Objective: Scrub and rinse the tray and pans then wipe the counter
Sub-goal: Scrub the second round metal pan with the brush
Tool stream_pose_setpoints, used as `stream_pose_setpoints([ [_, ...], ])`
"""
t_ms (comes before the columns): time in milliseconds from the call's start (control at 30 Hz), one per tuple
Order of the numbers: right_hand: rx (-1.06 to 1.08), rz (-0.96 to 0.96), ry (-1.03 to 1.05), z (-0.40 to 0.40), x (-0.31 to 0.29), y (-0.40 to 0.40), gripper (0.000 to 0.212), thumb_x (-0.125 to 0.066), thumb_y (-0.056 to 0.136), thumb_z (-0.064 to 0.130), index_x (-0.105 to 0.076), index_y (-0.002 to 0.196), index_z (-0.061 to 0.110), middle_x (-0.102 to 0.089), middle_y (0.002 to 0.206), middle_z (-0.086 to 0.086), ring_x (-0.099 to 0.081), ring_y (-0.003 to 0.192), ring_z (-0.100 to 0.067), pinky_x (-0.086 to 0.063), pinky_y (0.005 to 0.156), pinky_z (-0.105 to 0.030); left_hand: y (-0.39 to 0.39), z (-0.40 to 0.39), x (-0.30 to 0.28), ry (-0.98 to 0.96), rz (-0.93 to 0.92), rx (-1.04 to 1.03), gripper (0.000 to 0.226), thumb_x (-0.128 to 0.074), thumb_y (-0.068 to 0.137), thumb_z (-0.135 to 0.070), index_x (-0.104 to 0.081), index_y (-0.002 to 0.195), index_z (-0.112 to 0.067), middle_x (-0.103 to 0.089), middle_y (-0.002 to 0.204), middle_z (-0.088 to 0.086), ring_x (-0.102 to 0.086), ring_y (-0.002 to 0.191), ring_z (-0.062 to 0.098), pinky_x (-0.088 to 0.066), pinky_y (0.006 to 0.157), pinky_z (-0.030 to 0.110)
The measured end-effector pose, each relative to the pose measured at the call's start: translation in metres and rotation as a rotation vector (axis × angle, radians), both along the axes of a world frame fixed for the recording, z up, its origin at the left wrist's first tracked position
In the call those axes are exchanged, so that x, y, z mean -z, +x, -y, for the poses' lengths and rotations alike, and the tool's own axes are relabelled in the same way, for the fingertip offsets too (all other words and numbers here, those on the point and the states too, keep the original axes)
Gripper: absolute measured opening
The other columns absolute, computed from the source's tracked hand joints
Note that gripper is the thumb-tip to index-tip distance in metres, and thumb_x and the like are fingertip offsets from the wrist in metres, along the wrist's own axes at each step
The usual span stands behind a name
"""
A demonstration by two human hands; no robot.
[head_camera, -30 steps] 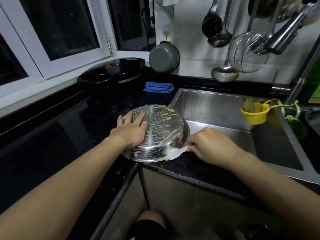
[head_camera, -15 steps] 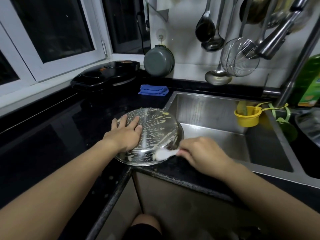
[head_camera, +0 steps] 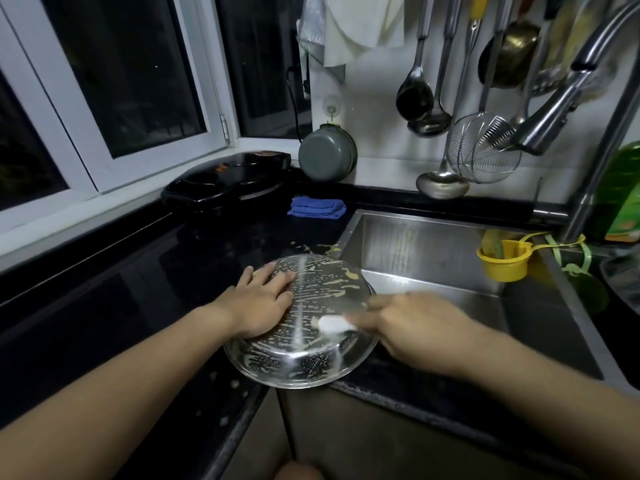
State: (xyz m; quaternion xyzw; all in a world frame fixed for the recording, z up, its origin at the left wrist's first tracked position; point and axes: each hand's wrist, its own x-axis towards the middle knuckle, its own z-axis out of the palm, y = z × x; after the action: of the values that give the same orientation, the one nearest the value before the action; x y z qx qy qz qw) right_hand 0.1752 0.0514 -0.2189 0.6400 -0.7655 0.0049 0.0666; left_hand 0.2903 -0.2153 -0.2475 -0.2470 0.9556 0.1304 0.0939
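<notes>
Your left hand (head_camera: 258, 304) lies flat, fingers spread, on the upturned steel pan (head_camera: 304, 323), which sits bottom-up on the black table (head_camera: 104, 292) at the corner beside the sink (head_camera: 433, 258), its near rim overhanging the table's front edge. Your right hand (head_camera: 412, 320) is blurred, fingers curled round a white brush (head_camera: 334, 323) whose head touches the pan's streaked bottom. Yellowish splatter dots the table beyond the pan. Farther back a folded blue cloth (head_camera: 317, 207) lies near the sink's left rim.
</notes>
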Motion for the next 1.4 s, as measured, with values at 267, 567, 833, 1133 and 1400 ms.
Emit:
stream_pose_setpoints([
  [267,-0.069,-0.172,0.261,0.01,-0.023,0.011,0.055,-0.041,0.099,0.017,-0.034,0.15,0.035,-0.065,0.126,-0.001,-0.066,0.102,-0.029,-0.052,0.079,-0.04,0.003,-0.018,0.008,-0.053,-0.088,-0.081,0.055,-0.008,0.104,-0.061,-0.002,0.158,-0.052,0.013,0.17,-0.014,0.017,0.156,0.026,-0.005,0.124,0.062],
  [567,0.002,-0.218,0.246,0.026,-0.022,-0.003,0.038,-0.04,0.104,0.019,-0.046,0.14,0.025,-0.06,0.089,-0.001,-0.06,0.078,-0.026,-0.041,0.06,-0.037,0.008,-0.028,0.009,-0.131,-0.142,-0.073,0.054,-0.003,0.106,-0.054,-0.002,0.16,-0.05,0.005,0.171,-0.01,0.014,0.157,0.024,0.002,0.125,0.059],
  [833,0.184,-0.204,0.179,0.037,-0.016,-0.068,0.045,-0.042,0.096,0.008,-0.051,0.137,0.027,-0.051,0.08,-0.001,-0.058,0.076,-0.03,-0.04,0.057,-0.034,0.006,-0.033,0.003,-0.118,-0.108,-0.069,0.053,-0.004,0.108,-0.051,-0.001,0.161,-0.047,0.007,0.171,-0.009,0.013,0.157,0.024,0.004,0.125,0.06],
  [1133,0.348,0.209,0.108,0.071,-0.001,-0.104,0.038,-0.046,0.092,0.005,-0.043,0.06,0.026,-0.048,0.067,0.004,-0.05,0.07,-0.026,-0.037,0.061,-0.035,0.01,-0.035,0.008,-0.111,-0.155,-0.079,0.063,-0.01,0.095,-0.077,-0.003,0.155,-0.06,0.008,0.17,-0.016,0.016,0.156,0.014,0.0,0.125,0.056],
  [1400,0.398,0.405,0.101,0.004,0.042,-0.099,0.03,-0.049,0.103,0.032,-0.066,0.113,0.01,-0.073,0.108,-0.007,-0.067,0.098,-0.024,-0.052,0.089,-0.042,0.005,-0.034,0.011,-0.107,-0.157,-0.117,0.065,-0.009,0.093,-0.079,-0.003,0.155,-0.061,0.007,0.17,-0.017,0.014,0.156,0.013,-0.009,0.124,0.058],
])
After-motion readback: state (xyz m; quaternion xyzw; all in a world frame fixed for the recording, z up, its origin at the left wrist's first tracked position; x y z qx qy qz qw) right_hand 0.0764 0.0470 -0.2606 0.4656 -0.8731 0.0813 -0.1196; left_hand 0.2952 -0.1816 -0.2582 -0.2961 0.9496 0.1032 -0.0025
